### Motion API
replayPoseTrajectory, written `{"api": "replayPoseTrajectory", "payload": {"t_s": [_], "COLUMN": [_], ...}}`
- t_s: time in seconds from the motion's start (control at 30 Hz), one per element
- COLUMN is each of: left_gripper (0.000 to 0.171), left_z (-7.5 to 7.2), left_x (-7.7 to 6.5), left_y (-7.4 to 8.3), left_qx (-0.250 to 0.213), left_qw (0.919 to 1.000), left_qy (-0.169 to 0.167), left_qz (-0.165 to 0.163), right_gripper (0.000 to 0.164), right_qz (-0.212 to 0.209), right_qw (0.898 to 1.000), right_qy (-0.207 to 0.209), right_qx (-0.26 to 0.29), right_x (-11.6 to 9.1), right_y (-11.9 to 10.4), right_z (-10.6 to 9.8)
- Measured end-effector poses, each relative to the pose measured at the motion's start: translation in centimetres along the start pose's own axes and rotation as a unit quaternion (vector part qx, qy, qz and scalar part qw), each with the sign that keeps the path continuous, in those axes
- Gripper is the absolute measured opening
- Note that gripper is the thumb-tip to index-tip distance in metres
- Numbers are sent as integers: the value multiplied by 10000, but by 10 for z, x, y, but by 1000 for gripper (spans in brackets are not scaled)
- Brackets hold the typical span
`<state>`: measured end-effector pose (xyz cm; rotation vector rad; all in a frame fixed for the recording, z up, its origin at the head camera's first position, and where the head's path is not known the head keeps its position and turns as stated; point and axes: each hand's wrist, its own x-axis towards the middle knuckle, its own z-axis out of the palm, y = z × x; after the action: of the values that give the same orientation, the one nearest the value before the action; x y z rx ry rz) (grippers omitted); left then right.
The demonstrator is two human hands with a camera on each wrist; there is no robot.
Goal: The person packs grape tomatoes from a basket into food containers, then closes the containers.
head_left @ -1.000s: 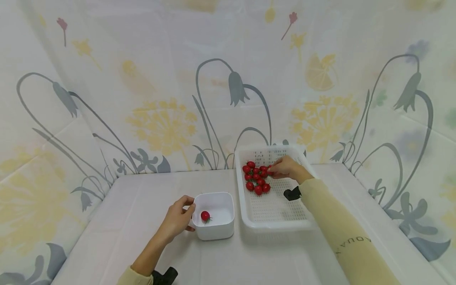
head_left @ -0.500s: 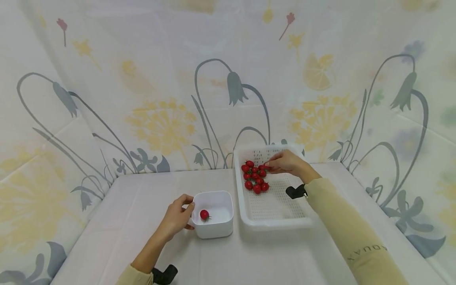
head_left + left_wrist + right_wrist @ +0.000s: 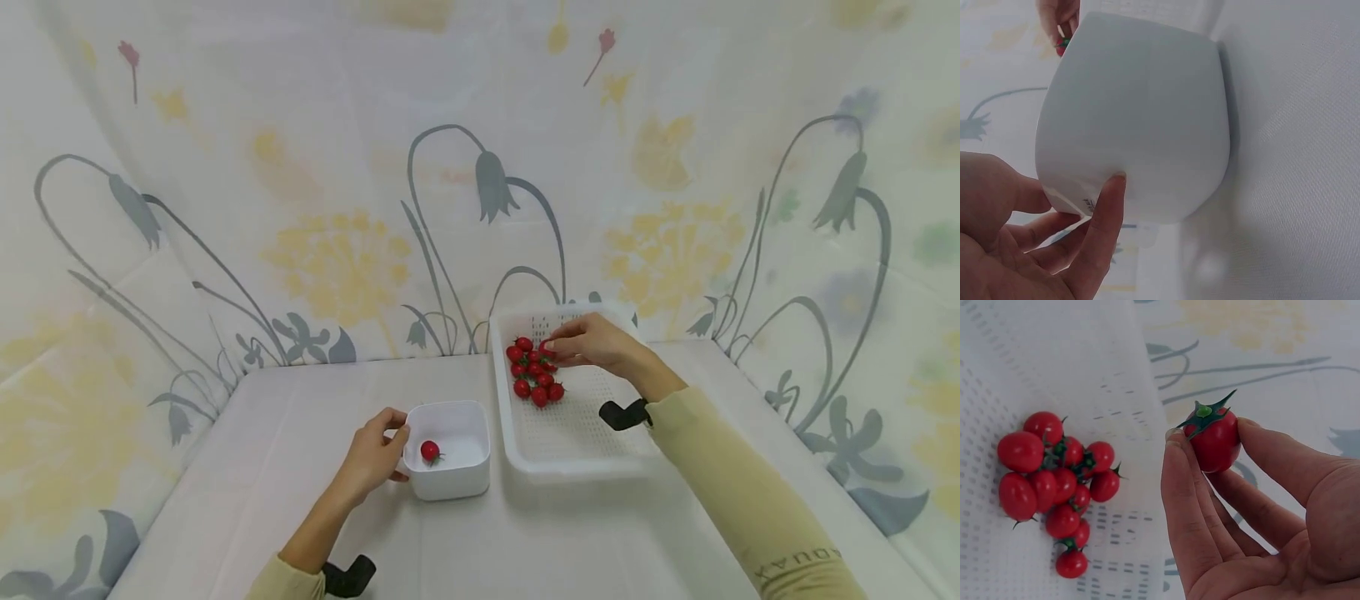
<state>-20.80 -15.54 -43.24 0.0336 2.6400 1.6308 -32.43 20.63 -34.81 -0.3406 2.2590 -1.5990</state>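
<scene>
My right hand (image 3: 600, 346) is over the white perforated basket (image 3: 577, 472), pinching a red cherry tomato (image 3: 1215, 447) with a green calyx between thumb and fingertips. Below it, a cluster of cherry tomatoes (image 3: 1063, 484) lies on the basket floor, towards its left side. My left hand (image 3: 372, 457) grips the near-left side of a small white square box (image 3: 452, 483), thumb at the rim and fingers against the outer wall. In the left wrist view the box's wall (image 3: 1141, 112) fills the middle, hiding its inside. One cherry tomato (image 3: 430, 451) lies inside the box.
Box and basket stand side by side on a white-covered table (image 3: 292, 442), the basket to the right and farther back. A flower-printed sheet (image 3: 341, 167) hangs behind and along both sides. Black wrist cameras (image 3: 348, 577) sit at both wrists.
My right hand has drawn a cherry tomato up from beside the cluster and shifted slightly left, over the other tomatoes. The left hand keeps its grip on the box.
</scene>
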Motion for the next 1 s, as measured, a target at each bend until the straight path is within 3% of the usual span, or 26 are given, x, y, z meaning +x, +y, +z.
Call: {"api": "replayPoseTrajectory", "payload": {"t_s": [0.37,0.7,1.0], "left_gripper": [26,26,26], "left_z": [0,-1,-1], "left_x": [6,3,1], "left_y": [0,0,3], "left_qx": [6,-75,-42], "left_qw": [10000,9999,10000], "left_qy": [-23,27,-2], "left_qz": [-54,-67,-48], "right_gripper": [35,36,27], "right_qz": [-311,-601,-780], "right_qw": [9993,9978,9954], "right_qy": [-4,-91,-8], "right_qx": [-194,-273,-563], "right_x": [-16,-23,-30], "right_y": [-15,-22,-23], "right_z": [11,37,56]}}
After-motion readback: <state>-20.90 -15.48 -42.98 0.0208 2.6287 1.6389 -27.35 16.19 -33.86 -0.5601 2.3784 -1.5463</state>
